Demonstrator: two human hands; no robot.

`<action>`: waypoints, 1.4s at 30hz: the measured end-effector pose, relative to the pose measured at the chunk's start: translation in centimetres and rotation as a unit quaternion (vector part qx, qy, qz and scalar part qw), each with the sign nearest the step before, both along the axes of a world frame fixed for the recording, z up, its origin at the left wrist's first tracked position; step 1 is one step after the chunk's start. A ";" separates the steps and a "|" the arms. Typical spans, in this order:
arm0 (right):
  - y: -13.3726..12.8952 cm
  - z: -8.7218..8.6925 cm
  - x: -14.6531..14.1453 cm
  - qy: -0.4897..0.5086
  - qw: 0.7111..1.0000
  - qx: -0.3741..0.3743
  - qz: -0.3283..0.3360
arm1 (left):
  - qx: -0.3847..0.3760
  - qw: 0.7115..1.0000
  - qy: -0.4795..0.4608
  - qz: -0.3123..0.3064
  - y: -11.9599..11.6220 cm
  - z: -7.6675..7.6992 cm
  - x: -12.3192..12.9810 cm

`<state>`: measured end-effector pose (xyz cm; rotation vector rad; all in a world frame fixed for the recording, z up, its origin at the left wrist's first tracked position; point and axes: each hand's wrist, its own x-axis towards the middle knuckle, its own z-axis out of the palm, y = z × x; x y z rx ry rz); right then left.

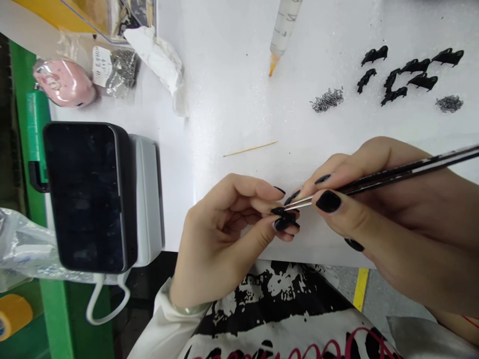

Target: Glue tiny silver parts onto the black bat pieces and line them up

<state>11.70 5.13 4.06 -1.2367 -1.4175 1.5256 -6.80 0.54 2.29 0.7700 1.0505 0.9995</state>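
Observation:
My left hand (220, 237) is closed, pinching a small black piece (289, 217) between thumb and fingers. My right hand (396, 224) grips black-and-silver tweezers (392, 174), whose tips meet the piece; whether they hold anything tiny is too small to tell. Beyond the right hand lie several glossy black pieces with jagged edges (422, 81). Beside them are two small piles of tiny metal bits, one on the left (327, 100) and one on the right (449, 103). A thin yellowish stick (250, 149) lies past my left hand.
A syringe with an orange tip (286, 27) lies at the top of the white tabletop (224, 75). Leftward are a crumpled tissue (159, 62), a labelled bag of metal bits (123, 72), a pink rounded object (65, 82) and a black-screened device (86, 197) against a pale case (145, 199).

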 end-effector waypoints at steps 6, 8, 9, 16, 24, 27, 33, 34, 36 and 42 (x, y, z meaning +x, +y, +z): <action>-0.1 0.2 -0.1 0.025 0.999 -0.006 0.021 | -0.013 1.000 -0.002 0.000 0.0 0.0 0.1; 0.0 0.4 -0.3 0.059 0.998 -0.029 0.011 | -0.013 1.000 -0.006 0.006 0.0 -0.1 0.2; 0.0 0.4 -0.4 0.076 0.996 -0.037 0.005 | -0.014 1.000 -0.008 0.008 0.0 -0.2 0.3; -0.1 0.4 0.2 0.095 0.994 -0.014 -0.055 | -0.023 0.999 -0.023 0.007 0.1 -0.2 0.2; 1.8 3.0 0.1 -0.121 0.984 0.134 0.001 | -0.001 0.999 -0.030 -0.029 0.4 -0.3 -0.2; 4.7 3.7 -1.8 -0.167 0.960 0.199 0.101 | 0.016 0.999 -0.016 -0.040 0.3 -0.5 -0.2; 7.8 3.9 -5.7 -0.254 0.913 0.251 0.195 | 0.050 0.998 -0.005 -0.034 0.2 -0.7 -0.3; 7.9 3.8 -6.1 -0.268 0.907 0.251 0.203 | 0.052 0.998 -0.004 -0.031 0.1 -0.8 -0.3; 8.0 3.3 -6.5 -0.296 0.898 0.248 0.211 | 0.054 0.998 -0.005 -0.030 0.1 -1.0 -0.3; 7.4 0.8 -4.9 -0.378 0.868 0.234 0.219 | 0.064 0.997 -0.014 -0.027 -0.2 -1.4 -0.2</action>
